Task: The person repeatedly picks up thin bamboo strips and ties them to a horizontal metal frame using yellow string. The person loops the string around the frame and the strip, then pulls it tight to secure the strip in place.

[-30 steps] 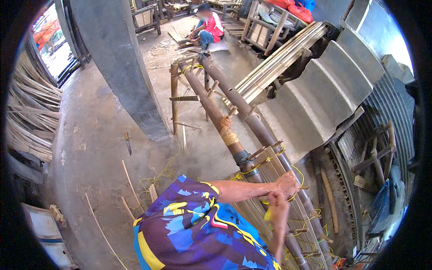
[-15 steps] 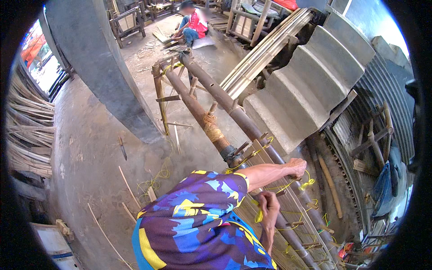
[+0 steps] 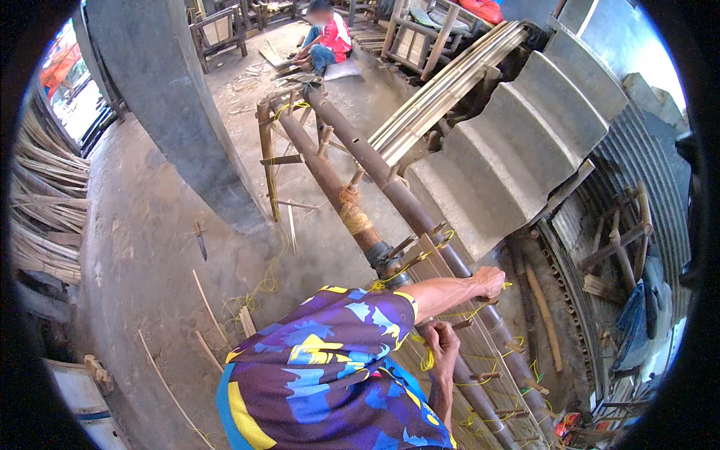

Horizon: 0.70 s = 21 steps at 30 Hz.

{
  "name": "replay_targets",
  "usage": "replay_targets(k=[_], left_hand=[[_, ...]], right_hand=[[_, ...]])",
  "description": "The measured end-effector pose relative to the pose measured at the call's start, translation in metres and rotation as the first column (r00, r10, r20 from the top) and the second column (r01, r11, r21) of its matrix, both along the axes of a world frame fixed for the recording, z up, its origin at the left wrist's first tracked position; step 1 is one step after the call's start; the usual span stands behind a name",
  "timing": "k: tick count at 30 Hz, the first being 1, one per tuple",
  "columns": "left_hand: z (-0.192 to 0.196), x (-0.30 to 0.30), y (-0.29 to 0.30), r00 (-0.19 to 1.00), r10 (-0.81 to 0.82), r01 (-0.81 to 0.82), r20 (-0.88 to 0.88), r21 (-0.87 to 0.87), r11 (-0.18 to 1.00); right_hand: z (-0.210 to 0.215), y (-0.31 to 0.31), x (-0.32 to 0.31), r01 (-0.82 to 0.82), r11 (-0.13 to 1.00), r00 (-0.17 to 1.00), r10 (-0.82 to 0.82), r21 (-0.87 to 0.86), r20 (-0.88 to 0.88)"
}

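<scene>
My left arm reaches over a long frame of two parallel brown poles [image 3: 360, 150]. My left hand [image 3: 489, 282] is closed in a fist near the farther pole, with a bit of yellow cord [image 3: 508, 284] showing at it. Nearer my body, my right hand [image 3: 442, 342] is closed, its fingers curled together by the nearer pole. A looped bundle of yellow cord [image 3: 427, 361] hangs beside that hand. Thin pale strips [image 3: 478, 335] lie lengthwise between the poles, with yellow cord and short wooden pegs [image 3: 487, 376] along them. My fingers hide the exact grip.
Concrete steps [image 3: 480, 180] rise beyond the frame, beside a stack of long split strips [image 3: 450, 90]. A concrete pillar [image 3: 172, 105] stands at the left. A knife [image 3: 201, 241] and tangled cord [image 3: 262, 289] lie on the floor. A person in red [image 3: 334, 37] sits farther back.
The yellow loops hanging by my left hand have mostly gone from sight; only a short bit shows. My right hand stays near the same pole. The view has shifted slightly.
</scene>
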<state>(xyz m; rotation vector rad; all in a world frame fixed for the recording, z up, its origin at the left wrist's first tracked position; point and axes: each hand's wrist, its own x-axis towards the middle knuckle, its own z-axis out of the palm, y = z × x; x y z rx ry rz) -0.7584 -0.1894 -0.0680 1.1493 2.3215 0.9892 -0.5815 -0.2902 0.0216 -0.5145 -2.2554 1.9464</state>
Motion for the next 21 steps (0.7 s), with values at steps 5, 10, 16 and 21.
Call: replay_targets(k=[5, 10, 16, 21], left_hand=[[-0.001, 0.002, 0.001, 0.994, 0.101, -0.102, 0.038, 0.025, 0.994], [-0.001, 0.003, 0.001, 0.995, 0.095, -0.094, 0.018, -0.026, 0.995], [0.007, 0.002, -0.004, 0.998, 0.013, -0.01, 0.069, -0.044, 0.999], [0.015, 0.003, -0.008, 0.984, 0.143, -0.141, 0.102, -0.026, 0.99]], right_hand=[[0.039, 0.018, -0.012, 0.152, 0.806, 0.854, -0.398, -0.572, -0.335], [0.002, -0.003, -0.001, -0.119, 0.953, 0.989, 0.089, 0.28, 0.117], [-0.042, -0.01, 0.003, -0.161, 0.749, 0.968, 0.246, 0.643, -0.044], [-0.034, -0.008, -0.003, -0.341, 0.504, 0.888, 0.45, 0.794, 0.096]])
